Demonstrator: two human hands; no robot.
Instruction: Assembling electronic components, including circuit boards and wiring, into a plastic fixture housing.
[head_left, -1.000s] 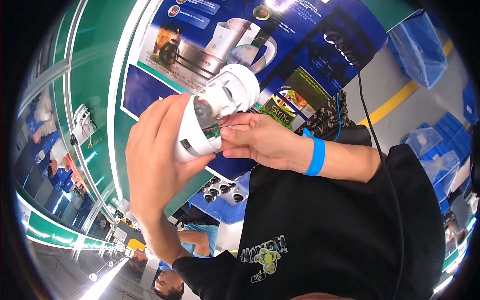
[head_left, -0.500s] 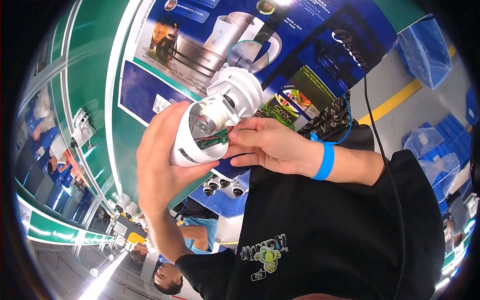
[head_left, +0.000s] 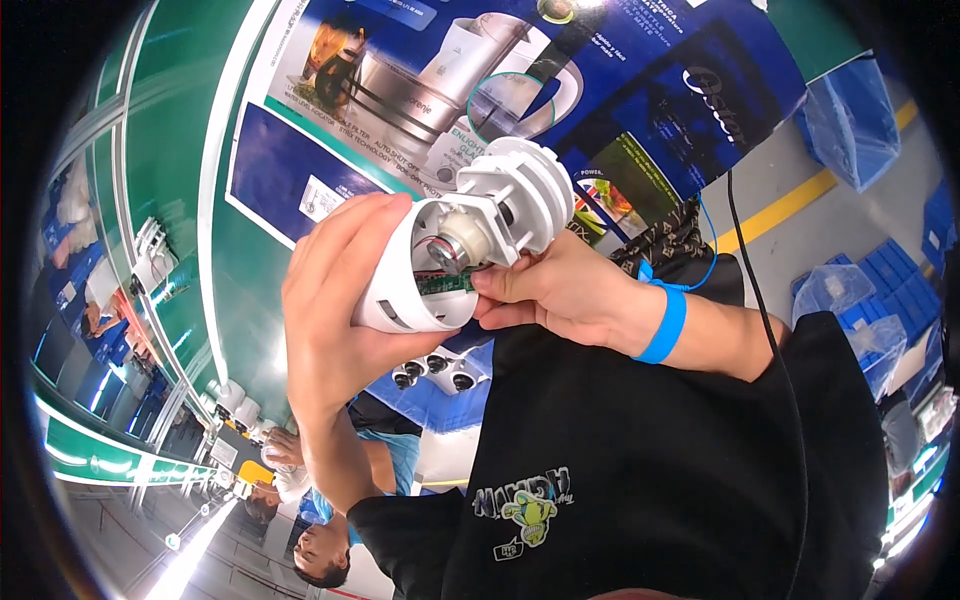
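My left hand [head_left: 335, 290] wraps around a white rounded plastic housing [head_left: 395, 295], its open end turned toward my right. Inside the opening a green circuit board [head_left: 448, 284] shows, with thin red wires near it. A small motor [head_left: 452, 248] with a cream casing sits at the mouth, joined to a white ribbed plastic part [head_left: 520, 195] that sticks out up and to the right. My right hand [head_left: 545, 290], closed in a pinch, has its thumb and fingertips at the right end of the circuit board, by the housing's rim. The fingers partly hide the exact contact.
Printed blue cardboard [head_left: 400, 110] with kettle pictures covers part of the green bench [head_left: 255, 330]. A black cable [head_left: 765, 290] hangs on the right; a blue wrist strap [head_left: 665, 325] circles my right wrist. Blue bins [head_left: 895, 285] stand on the floor. Co-workers sit at lower left.
Both hands and the white assembly have shifted slightly right in the picture. The ribbed part and motor have tilted further right, and my right fingers have drawn closer together at the circuit board.
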